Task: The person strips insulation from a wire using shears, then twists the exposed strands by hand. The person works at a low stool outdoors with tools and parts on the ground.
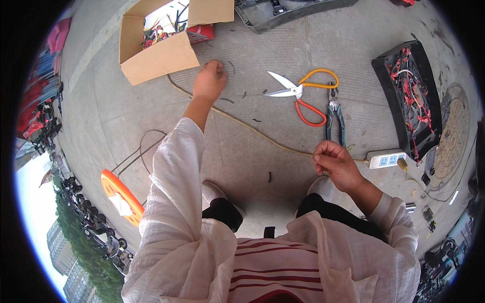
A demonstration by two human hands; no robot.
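Note:
My left hand (209, 81) is held over the concrete beside the cardboard box, its fingers curled in; whatever may be in them is hidden. My right hand (336, 164) is pinched closed near the white power strip (386, 159). A tan cord (257, 132) runs across the ground from the box to the strip, passing behind my right fingers, and I cannot tell if they grip it. Between and beyond my hands lie open scissors (294, 91) with orange and red handles. Beside them are pliers (334, 113) with dark green grips. Short dark wire scraps (256, 120) are scattered around.
The open cardboard box (159, 63) holds colored wires. A black bin (384, 88) of red wires and connectors stands at right, near a round manhole cover (451, 136). A dark plastic casing (262, 20) lies at the top. An orange plastic piece (132, 207) is at lower left.

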